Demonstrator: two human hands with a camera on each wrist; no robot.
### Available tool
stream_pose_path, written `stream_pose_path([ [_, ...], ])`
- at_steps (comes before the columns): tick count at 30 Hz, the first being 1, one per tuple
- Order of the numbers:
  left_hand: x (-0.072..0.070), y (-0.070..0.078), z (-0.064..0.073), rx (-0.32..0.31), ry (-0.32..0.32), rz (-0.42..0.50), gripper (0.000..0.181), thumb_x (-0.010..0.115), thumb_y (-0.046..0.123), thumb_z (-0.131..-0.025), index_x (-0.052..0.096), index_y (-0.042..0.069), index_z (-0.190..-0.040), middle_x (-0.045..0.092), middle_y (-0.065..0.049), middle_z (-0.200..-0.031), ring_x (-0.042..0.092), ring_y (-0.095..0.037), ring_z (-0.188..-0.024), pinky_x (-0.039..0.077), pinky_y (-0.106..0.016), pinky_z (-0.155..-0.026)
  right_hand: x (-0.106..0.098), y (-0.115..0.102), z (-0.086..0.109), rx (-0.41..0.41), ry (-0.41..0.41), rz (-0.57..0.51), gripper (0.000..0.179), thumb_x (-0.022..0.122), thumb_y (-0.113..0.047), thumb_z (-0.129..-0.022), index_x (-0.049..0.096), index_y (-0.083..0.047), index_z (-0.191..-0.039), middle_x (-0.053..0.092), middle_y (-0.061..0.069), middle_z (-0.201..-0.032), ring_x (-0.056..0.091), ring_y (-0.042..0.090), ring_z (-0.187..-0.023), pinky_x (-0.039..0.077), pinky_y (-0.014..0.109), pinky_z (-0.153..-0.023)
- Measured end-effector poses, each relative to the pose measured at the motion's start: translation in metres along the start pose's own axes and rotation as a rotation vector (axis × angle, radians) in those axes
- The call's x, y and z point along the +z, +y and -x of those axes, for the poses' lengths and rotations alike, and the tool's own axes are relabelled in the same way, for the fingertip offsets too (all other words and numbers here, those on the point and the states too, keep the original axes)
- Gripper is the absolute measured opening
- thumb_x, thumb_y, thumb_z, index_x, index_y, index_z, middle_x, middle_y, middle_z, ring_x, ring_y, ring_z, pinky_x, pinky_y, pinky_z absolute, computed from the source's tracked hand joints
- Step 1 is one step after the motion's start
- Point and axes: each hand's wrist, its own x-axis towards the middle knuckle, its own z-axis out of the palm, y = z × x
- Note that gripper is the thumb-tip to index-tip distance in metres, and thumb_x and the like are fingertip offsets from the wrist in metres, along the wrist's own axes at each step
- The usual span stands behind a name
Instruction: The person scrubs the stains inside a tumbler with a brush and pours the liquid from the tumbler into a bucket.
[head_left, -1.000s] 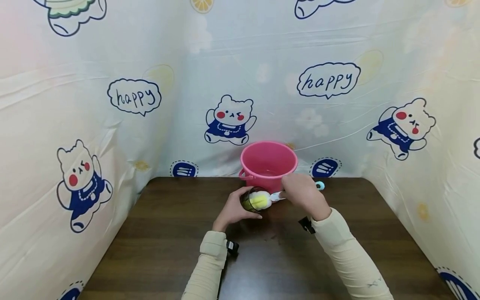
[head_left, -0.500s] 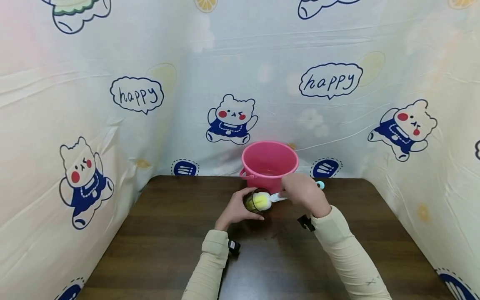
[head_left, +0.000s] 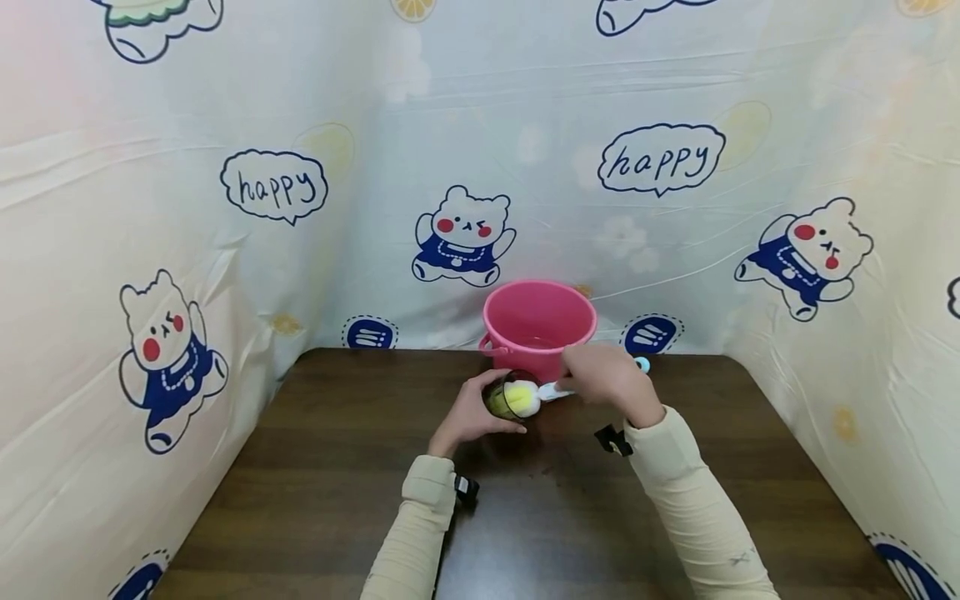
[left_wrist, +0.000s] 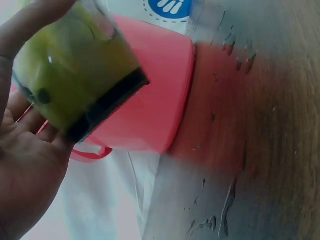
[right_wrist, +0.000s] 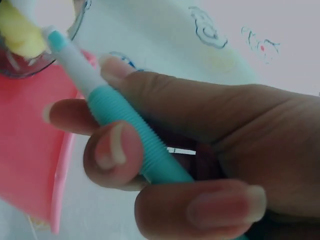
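Note:
My left hand (head_left: 468, 415) grips a see-through, yellowish-green glass (left_wrist: 85, 70) with thumb and fingers around its side, its mouth tilted toward the right. In the right wrist view, my right hand (right_wrist: 200, 135) holds the ribbed turquoise-and-white handle of a sponge bottle brush (right_wrist: 130, 120), fingers curled around it. The brush's yellow-and-white sponge head (head_left: 521, 398) sits at the glass's mouth, partly inside. Both hands are above the table, just in front of a pink bucket (head_left: 536, 367). How deep the sponge reaches is hard to tell.
The pink bucket stands at the table's back edge, its handle (head_left: 493, 350) hanging at the left. Water drops and streaks (left_wrist: 227, 205) lie on the brown wooden table (head_left: 337, 500). A patterned curtain (head_left: 360, 250) encloses the back and sides.
The glass and sponge head shift slightly in view, and the brush handle's tilt changes a little. Both hands keep their holds, and the bucket stays in place.

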Motion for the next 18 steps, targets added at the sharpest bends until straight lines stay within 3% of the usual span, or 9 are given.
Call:
stream_pose_path([
  [6, 0.0016, 0.0005, 0.0014, -0.012, 0.003, 0.026, 0.086, 0.097, 0.013, -0.067, 0.057, 0.023, -0.142, 0.060, 0.004, -0.139, 0.054, -0.020, -0.124, 0.047, -0.048, -0.107, 0.0016, 0.0063, -0.0034, 0.071, -0.001, 0.015, 0.041, 0.073, -0.023, -0.095, 0.056, -0.015, -0.059, 0.049, -0.003, -0.052, 0.050, 0.013, -0.048, 0.037, 0.023, -0.046],
  [11, 0.0038, -0.0031, 0.0028, -0.030, 0.001, 0.004, 0.087, 0.099, 0.014, -0.063, 0.059, 0.020, -0.140, 0.061, 0.004, -0.137, 0.054, -0.018, -0.125, 0.045, -0.047, -0.110, 0.0055, 0.0041, -0.0046, 0.054, -0.043, -0.011, 0.032, 0.074, -0.022, -0.094, 0.058, -0.013, -0.068, 0.053, -0.001, -0.056, 0.054, 0.014, -0.049, 0.043, 0.024, -0.048],
  [18, 0.0041, 0.0012, 0.0013, -0.015, -0.017, 0.016, 0.086, 0.097, 0.012, -0.065, 0.058, 0.016, -0.142, 0.061, 0.004, -0.137, 0.055, -0.017, -0.123, 0.047, -0.044, -0.107, 0.0024, 0.0064, -0.0026, 0.034, -0.011, -0.011, 0.042, 0.073, -0.022, -0.095, 0.054, -0.016, -0.059, 0.049, -0.004, -0.052, 0.053, 0.011, -0.047, 0.038, 0.023, -0.046],
])
